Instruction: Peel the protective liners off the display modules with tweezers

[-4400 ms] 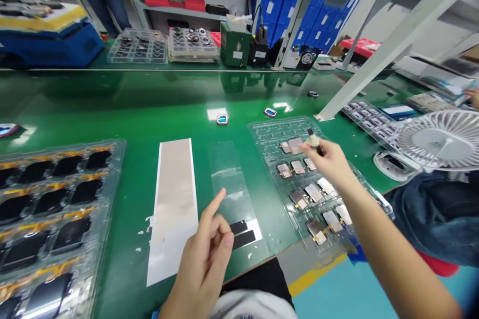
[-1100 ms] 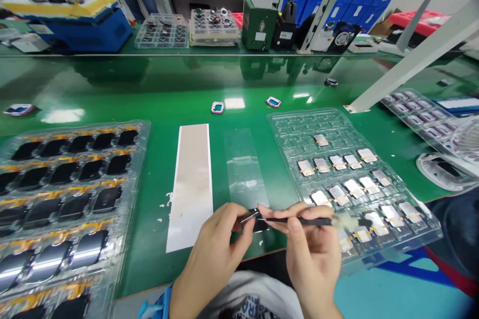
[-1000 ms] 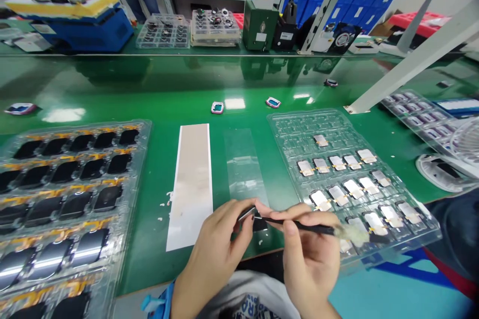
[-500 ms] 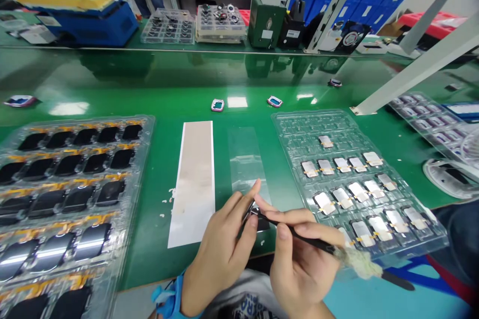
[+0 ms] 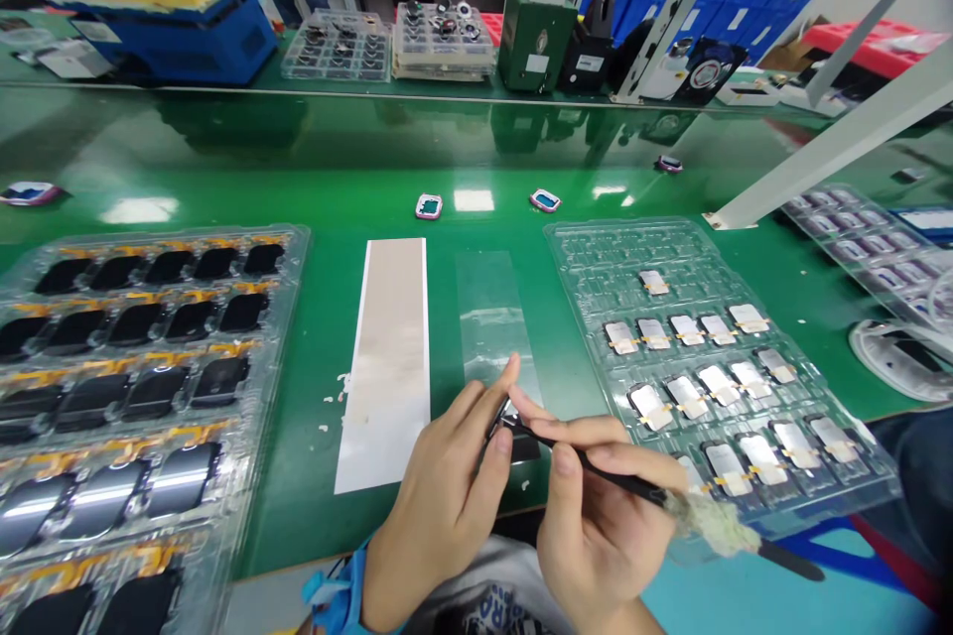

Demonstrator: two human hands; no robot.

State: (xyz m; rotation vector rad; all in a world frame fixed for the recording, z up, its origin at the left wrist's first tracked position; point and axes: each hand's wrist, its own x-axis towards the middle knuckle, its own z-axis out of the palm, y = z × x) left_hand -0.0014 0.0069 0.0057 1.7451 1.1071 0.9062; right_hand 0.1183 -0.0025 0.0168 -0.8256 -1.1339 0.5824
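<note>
Near the front edge of the bench, my left hand (image 5: 454,476) is closed with thumb and fingers around a small dark-edged part (image 5: 500,413), most of it hidden by the fingers. My right hand (image 5: 607,506) grips a slim black tool (image 5: 625,482) like a pen; its handle is wrapped in pale, frayed material. The tool's tip meets the small part between both hands. Behind the fingertips lies a clear plastic strip (image 5: 487,303), with a dark piece (image 5: 525,448) partly hidden just under the hands. A beige-and-white paper strip (image 5: 391,347) lies left of my left hand.
On the left stands a clear tray (image 5: 294,288) of black screens with orange flex cables. To the right, another clear tray (image 5: 596,243) holds silver-backed screens. Small framed pieces, including one watch-like frame (image 5: 428,206), lie farther back. A white post (image 5: 819,139) rises at right.
The view shifts very slightly. Both hands keep nearly the same pose, with the tool tip still at the small part.
</note>
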